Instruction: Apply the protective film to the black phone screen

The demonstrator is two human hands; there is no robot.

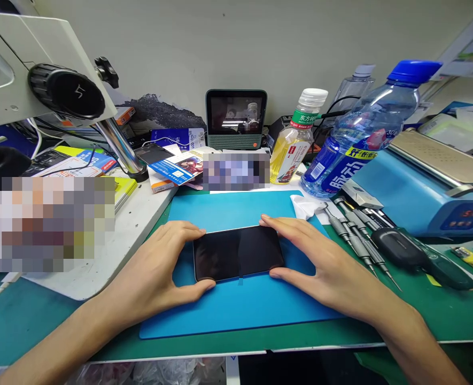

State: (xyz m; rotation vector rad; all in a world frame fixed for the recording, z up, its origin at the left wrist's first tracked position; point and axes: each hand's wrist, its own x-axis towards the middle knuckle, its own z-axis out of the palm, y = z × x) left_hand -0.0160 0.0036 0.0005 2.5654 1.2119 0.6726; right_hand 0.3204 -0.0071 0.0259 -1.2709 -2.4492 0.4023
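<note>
On counter (28, 315) mat (228, 310), both hands' fingers (188, 231) pinch phone (238, 252) ends lightly; keep it flat, grip even.

Green bench (420, 315) under blue mat (236, 310).

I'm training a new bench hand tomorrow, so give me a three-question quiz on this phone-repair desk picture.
1. True or false: the phone lies screen-up on the blue mat.
2. Which hand grips the phone's end nearer the screwdrivers? A) left hand B) right hand C) neither
3. Fill in: the large water bottle has a ____ cap.

Key
1. True; its dark glass faces up.
2. B; the right hand pinches that end with thumb and fingers, while the left hand holds the other end.
3. Blue.
</note>
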